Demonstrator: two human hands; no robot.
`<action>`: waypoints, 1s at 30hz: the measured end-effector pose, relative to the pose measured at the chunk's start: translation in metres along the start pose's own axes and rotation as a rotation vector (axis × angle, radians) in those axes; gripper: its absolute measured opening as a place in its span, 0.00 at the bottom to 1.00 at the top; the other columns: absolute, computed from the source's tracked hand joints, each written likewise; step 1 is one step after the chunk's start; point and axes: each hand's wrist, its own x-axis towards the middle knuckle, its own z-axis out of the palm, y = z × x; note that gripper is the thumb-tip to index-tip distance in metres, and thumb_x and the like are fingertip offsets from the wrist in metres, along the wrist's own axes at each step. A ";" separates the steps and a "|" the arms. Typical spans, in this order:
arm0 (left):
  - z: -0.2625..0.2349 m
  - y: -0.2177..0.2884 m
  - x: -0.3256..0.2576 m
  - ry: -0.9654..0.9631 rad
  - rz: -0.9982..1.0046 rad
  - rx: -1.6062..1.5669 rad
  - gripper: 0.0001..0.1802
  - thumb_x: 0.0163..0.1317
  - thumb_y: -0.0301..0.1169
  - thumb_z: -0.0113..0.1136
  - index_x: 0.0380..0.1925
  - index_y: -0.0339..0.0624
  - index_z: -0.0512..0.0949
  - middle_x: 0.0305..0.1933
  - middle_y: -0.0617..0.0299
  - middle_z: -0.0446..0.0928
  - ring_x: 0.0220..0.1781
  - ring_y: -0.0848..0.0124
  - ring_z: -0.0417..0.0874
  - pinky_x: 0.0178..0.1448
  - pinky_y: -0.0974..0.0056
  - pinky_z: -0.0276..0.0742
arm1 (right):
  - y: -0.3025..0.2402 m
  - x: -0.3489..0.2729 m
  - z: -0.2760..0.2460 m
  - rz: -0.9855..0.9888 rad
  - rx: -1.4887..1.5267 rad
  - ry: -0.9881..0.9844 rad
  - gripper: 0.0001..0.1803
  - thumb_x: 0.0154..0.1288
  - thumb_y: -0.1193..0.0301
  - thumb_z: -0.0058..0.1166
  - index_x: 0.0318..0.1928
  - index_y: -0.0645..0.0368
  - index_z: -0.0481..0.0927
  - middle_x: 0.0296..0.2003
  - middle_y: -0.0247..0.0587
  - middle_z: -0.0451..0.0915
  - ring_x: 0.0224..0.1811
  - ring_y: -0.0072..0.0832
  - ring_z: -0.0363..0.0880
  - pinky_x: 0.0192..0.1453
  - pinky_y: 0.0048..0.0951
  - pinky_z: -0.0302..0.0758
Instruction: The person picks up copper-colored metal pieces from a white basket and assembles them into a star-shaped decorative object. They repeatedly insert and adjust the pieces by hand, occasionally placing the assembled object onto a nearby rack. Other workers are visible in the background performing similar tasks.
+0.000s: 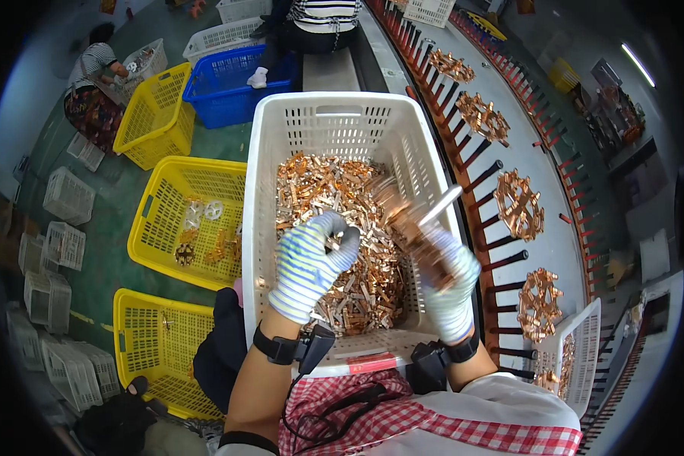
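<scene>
Green floor (102,262) is taken up by yellow baskets (182,182) toward nine o'clock of a white crate (342,99), in which loose copper-coloured pieces (365,292) are heaped. At three o'clock, wheel-shaped parts (518,205) are lined up beside a row of dark pegs (505,260). Above the heap's eight o'clock side, the gloved left hand (308,266) is held with thumb and forefinger curled nearly together; whether anything is pinched cannot be told. At four o'clock, a motion-blurred copper-coloured part (418,235) is gripped in the right hand (452,289), its fingers closed around the near end.
</scene>
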 end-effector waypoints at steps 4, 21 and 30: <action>0.008 -0.011 0.001 -0.249 -0.249 -0.152 0.22 0.55 0.46 0.66 0.41 0.39 0.79 0.39 0.52 0.81 0.41 0.58 0.83 0.45 0.59 0.78 | 0.015 0.002 0.004 0.437 0.589 0.153 0.09 0.60 0.72 0.60 0.40 0.64 0.83 0.39 0.39 0.84 0.40 0.26 0.83 0.44 0.28 0.79; 0.018 0.008 -0.009 -0.198 -0.584 -0.971 0.17 0.65 0.42 0.58 0.44 0.42 0.72 0.22 0.65 0.75 0.21 0.77 0.78 0.20 0.71 0.74 | -0.026 0.001 0.012 0.628 1.025 -0.268 0.17 0.64 0.68 0.58 0.52 0.58 0.72 0.40 0.29 0.76 0.41 0.19 0.73 0.49 0.23 0.70; 0.014 -0.023 0.005 0.273 -0.110 -0.475 0.13 0.65 0.38 0.59 0.36 0.38 0.75 0.19 0.69 0.69 0.22 0.80 0.65 0.29 0.70 0.66 | -0.030 0.004 0.006 0.681 0.816 -0.316 0.11 0.60 0.71 0.63 0.43 0.59 0.80 0.32 0.29 0.81 0.32 0.16 0.76 0.39 0.22 0.75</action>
